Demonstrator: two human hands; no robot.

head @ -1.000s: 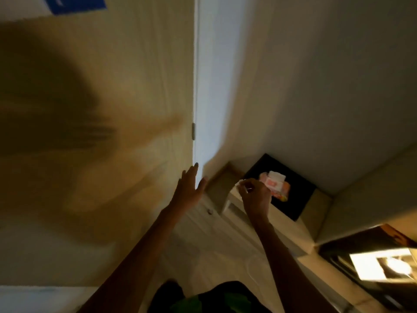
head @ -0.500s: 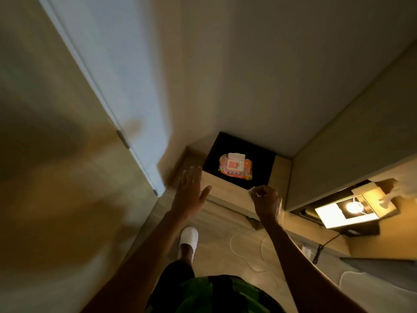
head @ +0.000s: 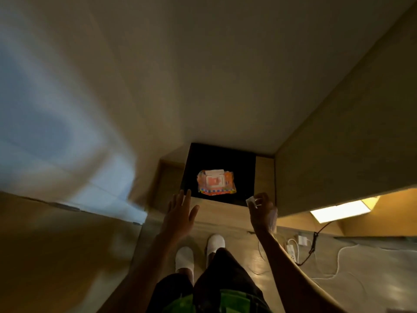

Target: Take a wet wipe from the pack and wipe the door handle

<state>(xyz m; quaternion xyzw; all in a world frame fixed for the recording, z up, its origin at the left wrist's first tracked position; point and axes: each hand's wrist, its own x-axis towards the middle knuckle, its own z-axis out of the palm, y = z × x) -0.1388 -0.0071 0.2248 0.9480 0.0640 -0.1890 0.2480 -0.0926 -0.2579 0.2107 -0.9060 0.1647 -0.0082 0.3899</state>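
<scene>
Wet wipe, white and crumpled (head: 251, 201), is sitting pinched in the fingertips of the right hand (head: 261, 211), just beside the black square surface (head: 243, 175). Orange-and-white wipe pack (head: 215, 182) is lying flat on that surface. Left hand (head: 179, 214) is hovering open, fingers spread, near the surface's front edge, touching nothing, above white slippers (head: 185, 258).

left hand (head: 180, 216) spread flat, right hand (head: 261, 211) fingers pinched
</scene>
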